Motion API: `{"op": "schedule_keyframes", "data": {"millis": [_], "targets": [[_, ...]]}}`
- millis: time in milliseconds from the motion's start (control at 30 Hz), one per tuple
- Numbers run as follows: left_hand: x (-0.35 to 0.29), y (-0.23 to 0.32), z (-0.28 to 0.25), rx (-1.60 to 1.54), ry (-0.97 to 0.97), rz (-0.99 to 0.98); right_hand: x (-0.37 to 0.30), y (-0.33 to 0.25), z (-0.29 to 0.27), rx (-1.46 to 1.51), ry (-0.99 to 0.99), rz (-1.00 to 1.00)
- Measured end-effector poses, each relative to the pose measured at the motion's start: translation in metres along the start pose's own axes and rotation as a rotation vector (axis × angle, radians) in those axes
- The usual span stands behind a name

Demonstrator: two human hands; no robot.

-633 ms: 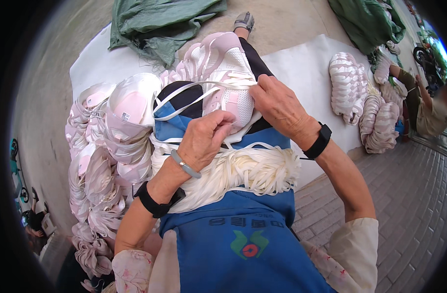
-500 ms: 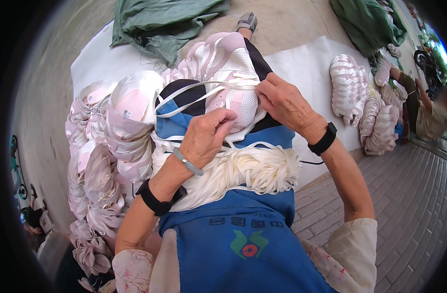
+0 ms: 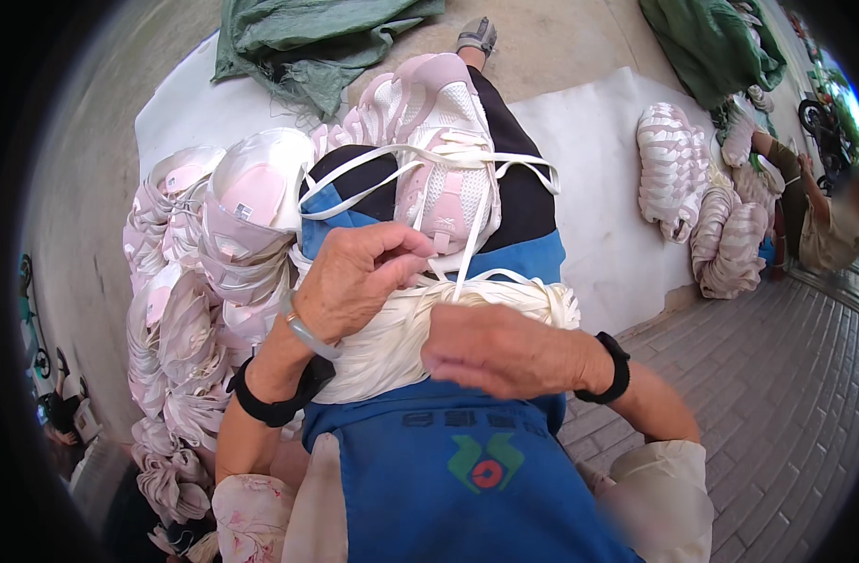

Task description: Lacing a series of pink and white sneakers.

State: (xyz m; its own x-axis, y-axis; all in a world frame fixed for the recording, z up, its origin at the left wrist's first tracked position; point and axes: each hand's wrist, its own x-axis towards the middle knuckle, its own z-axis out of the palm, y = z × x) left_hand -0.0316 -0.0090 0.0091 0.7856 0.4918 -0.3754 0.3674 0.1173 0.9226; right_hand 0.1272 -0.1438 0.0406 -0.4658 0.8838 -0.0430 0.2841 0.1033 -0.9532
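A white-and-pink shoe upper (image 3: pixel 453 192) lies over my lap, with a white shoelace (image 3: pixel 471 251) threaded through it. My left hand (image 3: pixel 364 277) is closed in a pinch at the near end of the upper, on a thin piece of lace by the fingertips. Lower and nearer to me, my right hand (image 3: pixel 504 349) is closed, slightly blurred. The lace runs taut from the upper down to it, and the fingers hide its end. Under both hands a thick bundle of white shoelaces (image 3: pixel 382 352) crosses my blue apron (image 3: pixel 420 469).
Stacked pink-and-white uppers (image 3: pixel 251 197) are piled at my left. More bundled uppers (image 3: pixel 671 169) lie on the white sheet (image 3: pixel 589 141) at right. Green sacking (image 3: pixel 307 47) lies ahead, and another green sack (image 3: pixel 715 52) at far right. A person (image 3: pixel 828 220) sits at the right edge.
My right hand has come down and toward me from the upper's right side, drawing lace along. My left hand has shifted slightly left and nearer. The upper's near end now shows.
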Motion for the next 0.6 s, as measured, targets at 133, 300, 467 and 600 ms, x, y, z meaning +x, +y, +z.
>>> {"op": "schedule_keyframes", "data": {"millis": [133,300,467,600], "targets": [[-0.017,0.002,-0.005,0.208,-0.193,0.036,0.004,0.022,-0.006,-0.206,0.219,0.006],[-0.023,0.002,-0.011,0.119,-0.221,-0.066,0.008,0.041,-0.039,-0.180,0.575,0.220],[0.002,0.006,0.001,-0.131,0.016,-0.099,0.011,0.058,-0.037,-0.297,0.751,0.272],[0.019,0.010,0.008,0.055,0.134,-0.041,0.012,0.067,-0.036,-0.519,0.757,0.273]]}}
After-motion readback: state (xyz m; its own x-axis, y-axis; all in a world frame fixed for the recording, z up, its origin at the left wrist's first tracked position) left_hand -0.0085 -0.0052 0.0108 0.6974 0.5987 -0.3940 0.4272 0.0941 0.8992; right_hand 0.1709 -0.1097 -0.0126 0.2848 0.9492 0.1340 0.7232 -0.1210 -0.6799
